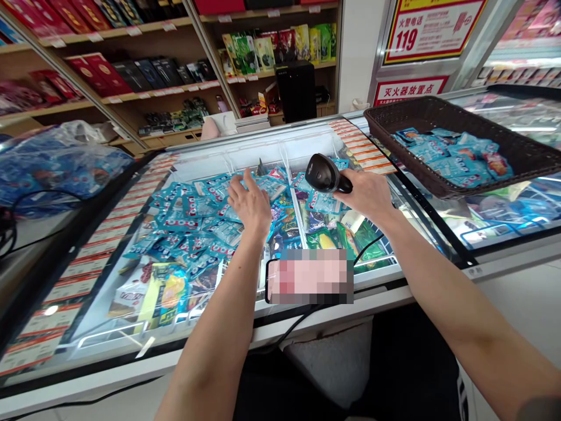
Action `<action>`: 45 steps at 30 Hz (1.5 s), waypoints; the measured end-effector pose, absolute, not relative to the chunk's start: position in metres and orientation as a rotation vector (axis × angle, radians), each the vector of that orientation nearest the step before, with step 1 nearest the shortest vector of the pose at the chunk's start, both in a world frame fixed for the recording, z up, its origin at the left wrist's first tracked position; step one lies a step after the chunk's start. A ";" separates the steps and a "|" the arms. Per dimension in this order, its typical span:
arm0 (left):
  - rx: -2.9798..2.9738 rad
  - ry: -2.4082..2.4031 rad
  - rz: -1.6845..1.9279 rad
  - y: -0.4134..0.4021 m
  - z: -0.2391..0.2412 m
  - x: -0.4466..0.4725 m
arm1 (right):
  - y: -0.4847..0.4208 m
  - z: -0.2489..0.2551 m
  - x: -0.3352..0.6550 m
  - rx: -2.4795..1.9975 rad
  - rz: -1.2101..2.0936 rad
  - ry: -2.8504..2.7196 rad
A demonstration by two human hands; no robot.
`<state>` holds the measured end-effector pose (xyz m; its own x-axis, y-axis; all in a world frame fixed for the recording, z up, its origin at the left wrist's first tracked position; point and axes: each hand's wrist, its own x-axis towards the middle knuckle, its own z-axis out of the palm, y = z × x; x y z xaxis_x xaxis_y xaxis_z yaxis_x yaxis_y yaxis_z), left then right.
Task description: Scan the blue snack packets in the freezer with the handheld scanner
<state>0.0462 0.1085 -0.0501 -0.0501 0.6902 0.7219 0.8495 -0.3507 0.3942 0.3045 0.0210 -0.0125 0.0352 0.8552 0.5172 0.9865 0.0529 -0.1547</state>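
Observation:
My right hand (pixel 368 196) is closed round the grip of a black barcode scanner (pixel 324 173), whose head points left and down over the open chest freezer (pixel 307 143). My left hand (pixel 249 204) hovers open, fingers spread, above the pile of blue ice-cream packets (pixel 193 225) in the freezer's left section. A phone (pixel 309 276) with a blurred screen lies on the freezer's front edge, a black cable running from under it.
A dark woven basket (pixel 517 149) with more blue packets sits on the freezer to the right. Green and yellow packets (pixel 346 240) fill the right section. A blue plastic bag (pixel 56 161) lies at left. Shelves of boxed goods (pixel 144 70) stand behind.

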 end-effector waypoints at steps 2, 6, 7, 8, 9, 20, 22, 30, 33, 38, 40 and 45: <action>-2.169 -1.566 -1.206 0.105 -0.048 0.049 | 0.021 -0.012 0.305 -1.844 -0.356 -1.862; -2.717 -1.151 -0.824 0.106 -0.048 0.054 | 0.020 -0.011 0.304 -1.856 -0.327 -1.868; -2.766 -1.129 -0.759 0.106 -0.049 0.054 | 0.020 -0.011 0.304 -1.863 -0.318 -1.868; -2.758 -1.159 -0.738 0.107 -0.050 0.054 | 0.020 -0.010 0.305 -1.871 -0.311 -1.866; -2.707 -1.220 -0.758 0.108 -0.052 0.054 | 0.020 -0.010 0.305 -1.880 -0.308 -1.859; -2.598 -1.292 -0.925 0.104 -0.056 0.062 | 0.022 -0.012 0.306 -1.879 -0.337 -1.821; -2.639 -1.276 -0.868 0.102 -0.054 0.067 | 0.022 -0.012 0.306 -1.885 -0.334 -1.817; -2.720 -1.320 -0.770 0.092 -0.055 0.084 | 0.022 -0.011 0.305 -1.883 -0.324 -1.842; -2.759 -1.324 -0.730 0.094 -0.058 0.085 | 0.021 -0.011 0.305 -1.881 -0.331 -1.849; -2.873 -1.390 -0.672 0.098 -0.055 0.084 | 0.021 -0.011 0.304 -1.885 -0.338 -1.836; -2.929 -1.467 -0.670 0.099 -0.051 0.085 | 0.021 -0.012 0.304 -1.891 -0.343 -1.830; -3.018 -1.622 -0.756 0.103 -0.046 0.084 | 0.022 -0.013 0.304 -1.894 -0.353 -1.819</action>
<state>0.0839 0.1027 -0.0464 0.4969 0.8462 0.1923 0.6914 -0.5199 0.5017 0.3037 0.0216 -0.0125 0.0801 0.8602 0.5037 0.9862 0.0051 -0.1656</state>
